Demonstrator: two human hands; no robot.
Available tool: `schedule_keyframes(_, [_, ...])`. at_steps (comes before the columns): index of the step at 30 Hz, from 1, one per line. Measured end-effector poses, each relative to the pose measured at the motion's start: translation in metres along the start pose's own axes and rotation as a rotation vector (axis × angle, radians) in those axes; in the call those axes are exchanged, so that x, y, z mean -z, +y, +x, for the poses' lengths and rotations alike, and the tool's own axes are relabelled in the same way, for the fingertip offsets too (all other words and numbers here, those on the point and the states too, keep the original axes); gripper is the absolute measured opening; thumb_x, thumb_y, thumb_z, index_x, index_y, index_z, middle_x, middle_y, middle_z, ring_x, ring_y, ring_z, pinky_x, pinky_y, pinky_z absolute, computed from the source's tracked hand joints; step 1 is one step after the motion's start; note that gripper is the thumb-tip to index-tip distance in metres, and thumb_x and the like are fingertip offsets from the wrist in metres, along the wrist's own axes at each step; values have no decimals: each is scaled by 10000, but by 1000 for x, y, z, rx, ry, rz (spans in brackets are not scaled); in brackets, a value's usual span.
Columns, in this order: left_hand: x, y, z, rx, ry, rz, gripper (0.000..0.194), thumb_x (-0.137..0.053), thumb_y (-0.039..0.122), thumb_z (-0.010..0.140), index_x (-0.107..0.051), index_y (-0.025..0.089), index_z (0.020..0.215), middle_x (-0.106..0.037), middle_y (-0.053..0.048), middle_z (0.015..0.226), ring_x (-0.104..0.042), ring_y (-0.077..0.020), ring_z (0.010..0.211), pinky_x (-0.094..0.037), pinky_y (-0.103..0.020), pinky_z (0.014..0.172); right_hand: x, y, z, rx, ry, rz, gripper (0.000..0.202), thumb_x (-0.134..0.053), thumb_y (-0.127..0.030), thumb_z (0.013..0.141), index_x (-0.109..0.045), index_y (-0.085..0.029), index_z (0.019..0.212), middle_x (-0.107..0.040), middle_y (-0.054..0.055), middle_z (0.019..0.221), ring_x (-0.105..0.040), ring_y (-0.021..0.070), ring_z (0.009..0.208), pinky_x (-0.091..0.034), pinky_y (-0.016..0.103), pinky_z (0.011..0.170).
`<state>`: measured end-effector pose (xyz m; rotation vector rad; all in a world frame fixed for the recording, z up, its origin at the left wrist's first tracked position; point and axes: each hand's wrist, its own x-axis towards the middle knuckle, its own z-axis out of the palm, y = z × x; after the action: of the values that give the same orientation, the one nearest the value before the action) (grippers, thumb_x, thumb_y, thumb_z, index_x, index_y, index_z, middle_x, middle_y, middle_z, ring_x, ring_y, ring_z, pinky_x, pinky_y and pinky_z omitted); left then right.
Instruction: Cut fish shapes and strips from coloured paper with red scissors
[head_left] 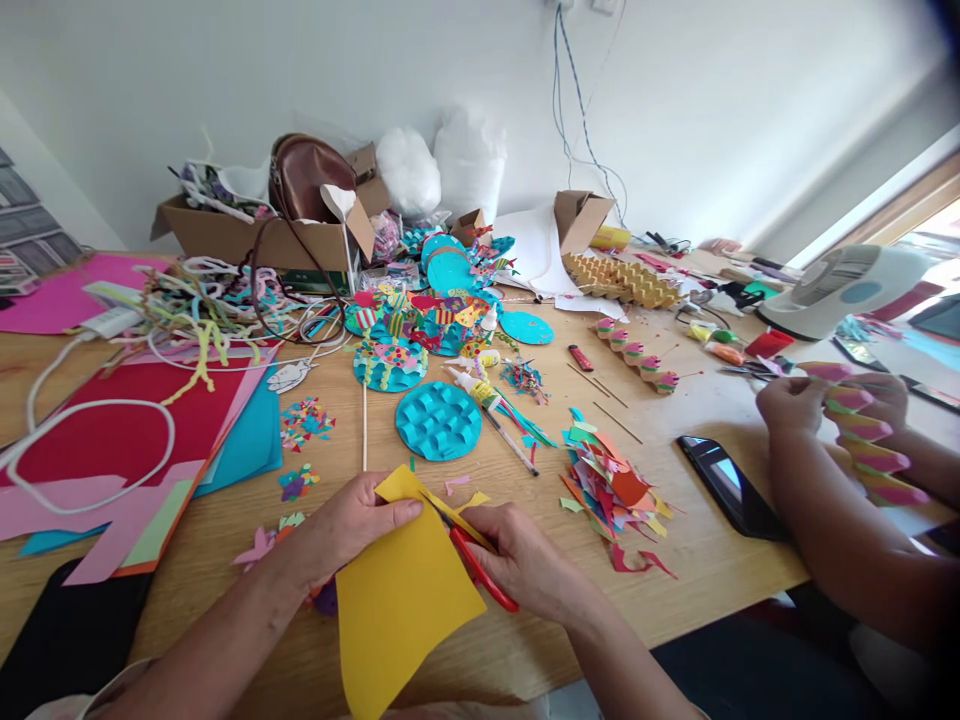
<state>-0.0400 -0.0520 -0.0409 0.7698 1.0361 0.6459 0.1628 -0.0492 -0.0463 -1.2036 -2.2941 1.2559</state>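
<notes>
Yellow paper [409, 610] is hanging between six and seven o'clock from centre; the left hand [375, 522] is pinching its top between thumb and fingers, probably steadying the edge while the right hand [517, 560] is curling its fingers around red-handled scissors [469, 555].

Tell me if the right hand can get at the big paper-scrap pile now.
Probably yes: only bare tabletop seems to lie between the right hand and the paper-scrap pile, though red scissors occupy that hand.
</notes>
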Motion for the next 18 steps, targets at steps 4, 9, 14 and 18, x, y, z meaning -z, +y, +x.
schedule_keyframes(4, [2,-1,0,17,3,-8,190,-689,324,661,-661,155,744,-717,-21,662,-649,-149,556,-481,-225,525,1,-2,0,-7,-23,62,361,-383,-369,873,-448,-151,593,-422,-48,548,-331,61,496,-266,171,450])
schedule_keyframes(9, [3,-2,0,21,-4,-9,199,-691,327,657,-658,147,736,-711,-26,648,-641,-150,535,-473,-230,515,1,-1,0,2,-28,66,344,-392,-354,871,-460,-151,601,-435,-45,551,-343,61,497,-271,169,451])
schedule_keyframes(14, [-2,-3,0,51,-2,-12,259,-705,333,631,-668,153,814,-711,-28,668,-638,-157,550,-465,-239,532,-2,1,0,9,-6,-12,291,-394,-312,865,-477,-155,634,-466,-45,552,-346,59,484,-255,171,439])
schedule_keyframes(18, [-3,-3,0,72,3,-12,276,-713,332,617,-666,161,829,-706,-18,670,-631,-151,546,-456,-231,524,-3,1,1,12,-10,-14,298,-392,-315,866,-480,-152,632,-475,-41,556,-354,59,484,-248,175,433])
